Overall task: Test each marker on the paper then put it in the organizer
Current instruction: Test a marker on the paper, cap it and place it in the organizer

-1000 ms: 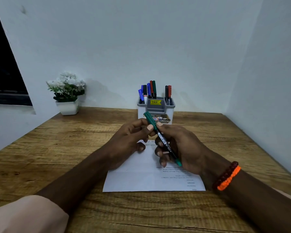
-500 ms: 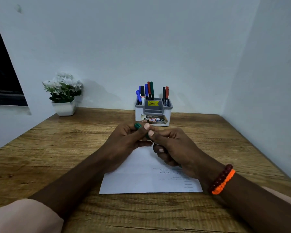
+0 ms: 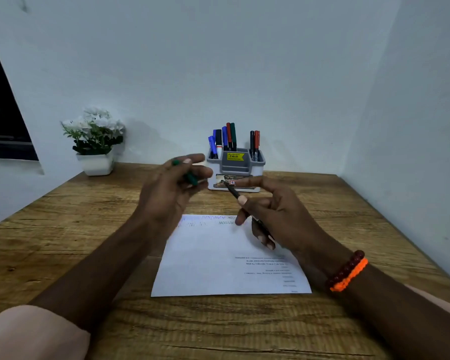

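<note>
My left hand is raised above the desk and holds a green marker cap between its fingers. My right hand grips the uncapped marker, whose dark tip points up and away toward the organizer. A white sheet of paper lies under both hands, with zigzag test marks along its far edge and printed text near the right. The grey and white organizer stands behind the paper, with several blue, red, green and black markers upright in it.
A white pot of white flowers sits at the back left of the wooden desk. Walls close the desk at the back and on the right. A dark window is at the far left.
The two hands were together on the capped green marker. They have pulled apart: the cap came off in my left hand, and the marker body stayed in my right.
</note>
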